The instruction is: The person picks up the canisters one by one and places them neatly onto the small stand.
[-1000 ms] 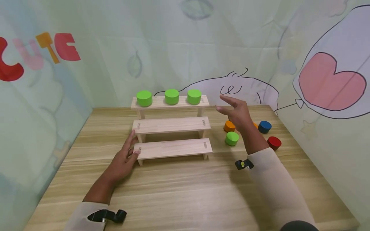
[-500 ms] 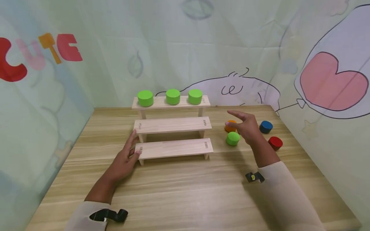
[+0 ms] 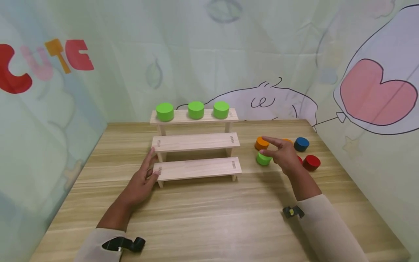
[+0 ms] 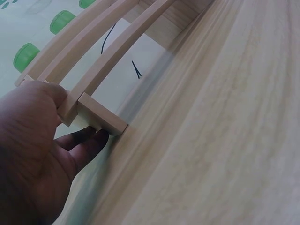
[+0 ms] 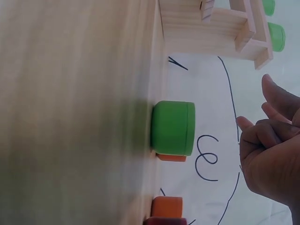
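Observation:
A three-tier wooden display rack (image 3: 196, 142) stands on the table. Three green discs (image 3: 195, 110) sit in a row on its top tier. My left hand (image 3: 139, 185) holds the rack's left end, thumb at the lowest tier's corner; in the left wrist view, fingers (image 4: 91, 145) touch the side leg. Over the blocks at right hovers my right hand (image 3: 285, 158), thumb and index finger spread apart, holding nothing. Just below its thumb lies a loose green disc (image 3: 263, 159), partly covered in the head view. The right wrist view shows this green disc (image 5: 172, 128) apart from the hand.
Around the right hand lie an orange disc (image 3: 261, 143), a second orange one (image 3: 287, 140) mostly hidden, a blue disc (image 3: 301, 144) and a red disc (image 3: 311, 163). Another red piece is barely visible behind the hand. A printed curtain (image 3: 183, 54) hangs behind the table.
My right hand has come down and to the right, from beside the top tier to above the loose green disc. The left hand has stayed on the rack.

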Motion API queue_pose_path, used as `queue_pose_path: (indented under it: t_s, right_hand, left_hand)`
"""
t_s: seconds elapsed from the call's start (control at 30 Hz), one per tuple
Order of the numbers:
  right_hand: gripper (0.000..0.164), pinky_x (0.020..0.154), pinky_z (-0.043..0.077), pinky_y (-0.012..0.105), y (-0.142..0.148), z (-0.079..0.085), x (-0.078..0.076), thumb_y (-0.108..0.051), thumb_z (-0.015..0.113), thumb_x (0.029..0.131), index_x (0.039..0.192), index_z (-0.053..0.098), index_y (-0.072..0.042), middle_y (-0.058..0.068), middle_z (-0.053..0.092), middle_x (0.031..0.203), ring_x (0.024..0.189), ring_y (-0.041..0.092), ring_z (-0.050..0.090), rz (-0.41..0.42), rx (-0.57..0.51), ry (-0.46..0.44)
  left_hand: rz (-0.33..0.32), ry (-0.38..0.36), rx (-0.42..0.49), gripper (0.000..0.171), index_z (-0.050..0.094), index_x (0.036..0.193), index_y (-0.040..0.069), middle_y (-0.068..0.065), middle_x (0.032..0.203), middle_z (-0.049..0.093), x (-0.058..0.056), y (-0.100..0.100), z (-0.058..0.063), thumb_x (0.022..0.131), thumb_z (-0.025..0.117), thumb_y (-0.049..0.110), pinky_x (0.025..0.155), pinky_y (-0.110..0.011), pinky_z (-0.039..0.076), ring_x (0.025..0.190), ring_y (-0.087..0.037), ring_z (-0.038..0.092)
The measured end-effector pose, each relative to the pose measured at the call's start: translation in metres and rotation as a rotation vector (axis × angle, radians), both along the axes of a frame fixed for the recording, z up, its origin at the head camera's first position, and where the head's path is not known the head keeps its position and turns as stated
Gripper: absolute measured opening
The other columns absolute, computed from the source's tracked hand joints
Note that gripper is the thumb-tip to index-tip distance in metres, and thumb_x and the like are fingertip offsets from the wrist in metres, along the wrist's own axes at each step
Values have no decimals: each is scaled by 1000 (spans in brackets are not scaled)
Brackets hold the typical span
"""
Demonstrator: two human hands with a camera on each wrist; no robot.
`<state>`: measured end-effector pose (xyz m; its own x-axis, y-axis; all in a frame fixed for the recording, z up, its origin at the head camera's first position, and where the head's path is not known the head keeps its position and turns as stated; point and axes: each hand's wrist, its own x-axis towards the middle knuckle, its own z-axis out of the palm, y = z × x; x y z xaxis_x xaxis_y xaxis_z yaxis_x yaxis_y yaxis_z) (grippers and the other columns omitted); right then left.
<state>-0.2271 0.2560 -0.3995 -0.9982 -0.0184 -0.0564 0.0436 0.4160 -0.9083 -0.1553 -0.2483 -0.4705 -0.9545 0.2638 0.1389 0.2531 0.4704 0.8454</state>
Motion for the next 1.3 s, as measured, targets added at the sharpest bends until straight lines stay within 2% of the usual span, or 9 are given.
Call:
queue_pose_path:
  t_s: [0.07,0.3,0.5,0.63,0.73,0.87,1.03,1.17,1.3]
  right_hand:
    - [63,55,36,22,2,-3,2,-17,85,97,157,62,-14,13,50,170,56,13,33,1,-24,0]
    - [64,61,37,25,7,-11,2,-18,83,100,159,60,-14,13,48,171,54,12,29,-14,-76,-18]
    - [66,100,58,41,12,-16,0,-24,83,100,160,58,-21,8,41,177,124,30,55,-12,-33,-81]
    - [64,72,49,26,14,-18,-1,-21,83,100,159,60,-19,10,45,174,94,23,55,-4,-37,-98]
    - [60,77,48,25,16,-20,-1,-20,83,100,156,63,-15,10,50,171,96,24,61,-1,-29,-107]
    - [56,106,46,37,18,-23,-2,-20,84,99,152,67,-12,9,51,171,160,34,36,5,-5,-136]
    - [52,77,41,28,21,-30,-4,-22,84,99,149,70,-14,13,56,163,109,24,56,18,48,-148]
    - [52,57,32,24,23,-34,-6,-19,84,98,149,70,-14,15,58,147,63,15,41,27,37,-151]
    - [53,56,31,24,23,-36,-7,-18,86,97,148,71,-14,14,59,148,60,13,39,21,43,-161]
  left_hand:
    - [0,2,-1,84,-12,174,44,-27,180,20,0,0,-1,118,44,16,114,-58,50,156,-55,41]
    - [11,11,-13,84,-12,174,45,-27,180,20,0,-2,-2,118,44,16,114,-57,50,155,-55,43]
    - [4,17,-19,84,-12,174,45,-28,180,20,0,-3,-1,119,44,18,113,-56,52,154,-55,44]
    - [-3,28,-21,83,-13,174,43,-27,180,21,-2,-4,-2,119,44,18,114,-56,52,156,-54,43]
    - [-3,37,-20,83,-12,174,42,-27,180,22,-3,-3,-3,119,45,19,114,-59,51,156,-53,43]
    - [-5,36,-15,84,-12,174,43,-27,180,22,-2,-2,-3,118,46,19,114,-60,50,156,-53,43]
    - [-13,36,-6,85,-12,174,43,-28,180,21,-2,-2,-3,118,47,17,115,-61,49,156,-54,43]
    - [-12,36,-11,85,-12,174,44,-28,180,21,-2,-1,-4,118,46,17,115,-61,48,156,-54,43]
    - [-10,28,-11,85,-13,174,45,-28,180,20,-1,-1,-4,119,46,18,117,-63,47,157,-54,42]
